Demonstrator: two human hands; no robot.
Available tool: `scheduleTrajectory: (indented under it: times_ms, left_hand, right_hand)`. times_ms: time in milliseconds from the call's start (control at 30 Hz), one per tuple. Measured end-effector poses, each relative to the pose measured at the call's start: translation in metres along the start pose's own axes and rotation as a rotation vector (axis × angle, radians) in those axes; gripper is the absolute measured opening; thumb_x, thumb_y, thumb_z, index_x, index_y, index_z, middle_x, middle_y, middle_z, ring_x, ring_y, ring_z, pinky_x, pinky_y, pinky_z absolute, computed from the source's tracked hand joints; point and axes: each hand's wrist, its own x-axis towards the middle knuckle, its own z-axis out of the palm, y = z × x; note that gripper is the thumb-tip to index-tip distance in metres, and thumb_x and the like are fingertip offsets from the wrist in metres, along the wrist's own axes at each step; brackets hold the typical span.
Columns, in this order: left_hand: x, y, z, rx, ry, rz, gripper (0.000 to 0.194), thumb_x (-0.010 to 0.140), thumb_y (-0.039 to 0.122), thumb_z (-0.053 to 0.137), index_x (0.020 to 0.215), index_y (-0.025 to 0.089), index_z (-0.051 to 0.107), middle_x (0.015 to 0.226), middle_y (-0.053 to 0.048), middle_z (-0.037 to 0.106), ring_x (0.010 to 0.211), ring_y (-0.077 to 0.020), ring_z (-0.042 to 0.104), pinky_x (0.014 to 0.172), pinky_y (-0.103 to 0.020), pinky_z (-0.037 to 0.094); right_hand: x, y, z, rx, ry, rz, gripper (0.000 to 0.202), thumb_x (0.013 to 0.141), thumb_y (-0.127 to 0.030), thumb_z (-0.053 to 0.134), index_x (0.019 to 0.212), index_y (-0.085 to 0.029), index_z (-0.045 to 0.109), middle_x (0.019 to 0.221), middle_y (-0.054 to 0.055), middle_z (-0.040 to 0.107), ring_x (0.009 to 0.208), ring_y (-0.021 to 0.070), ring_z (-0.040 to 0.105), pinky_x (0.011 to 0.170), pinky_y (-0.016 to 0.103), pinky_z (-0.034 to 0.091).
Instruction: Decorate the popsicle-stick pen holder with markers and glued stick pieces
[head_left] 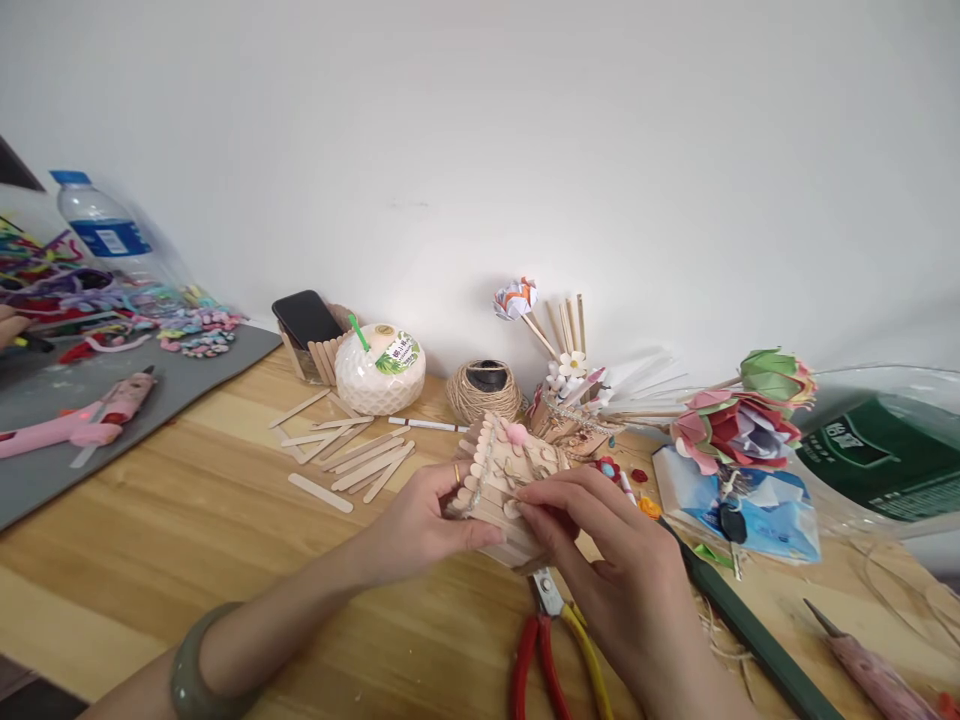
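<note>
My left hand [431, 515] grips a small craft-stick box [495, 510] from its left side, thumb across the lower front. The box is held tilted above the table, trimmed with rounded stick ends, a pale braid and a pink pompom [517, 433]. My right hand [600, 540] is closed in a pinch against the front of the box, by some small pale rounded pieces. What lies between its fingertips is too small to make out. Just below the box lie pliers [549, 595] with red and yellow handles.
Loose craft sticks [367, 462] lie left, before a white coconut drink [381, 370] and a twine ball [484, 392]. Paper flowers [739, 425] and a dark green bar [750, 620] are right. A pink glue gun [90, 420] rests on a grey mat [176, 375].
</note>
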Motion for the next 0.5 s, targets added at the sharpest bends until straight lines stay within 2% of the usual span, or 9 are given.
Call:
scheduleTrajectory:
  times_ms: [233, 500]
  left_hand:
    - [0.0021, -0.0016, -0.0010, -0.075, -0.032, -0.023, 0.025, 0.069, 0.019, 0.075, 0.093, 0.019, 0.068, 0.084, 0.002, 0.069, 0.077, -0.0119, 0.060, 0.072, -0.019, 0.047]
    - [0.0019, -0.0030, -0.0013, -0.117, -0.033, -0.034, 0.021, 0.068, 0.015, 0.075, 0.087, 0.018, 0.068, 0.078, 0.004, 0.066, 0.071, -0.0095, 0.058, 0.069, -0.018, 0.046]
  right_hand:
    - [0.0015, 0.0058, -0.0052, 0.022, -0.037, -0.144, 0.026, 0.085, -0.002, 0.049, 0.097, -0.017, 0.066, 0.087, 0.006, 0.057, 0.073, 0.0123, 0.058, 0.058, 0.021, 0.048]
    - [0.0030, 0.0082, -0.0052, 0.045, -0.100, -0.129, 0.023, 0.086, -0.005, 0.051, 0.099, -0.016, 0.066, 0.087, 0.006, 0.056, 0.072, 0.0121, 0.056, 0.058, 0.022, 0.048]
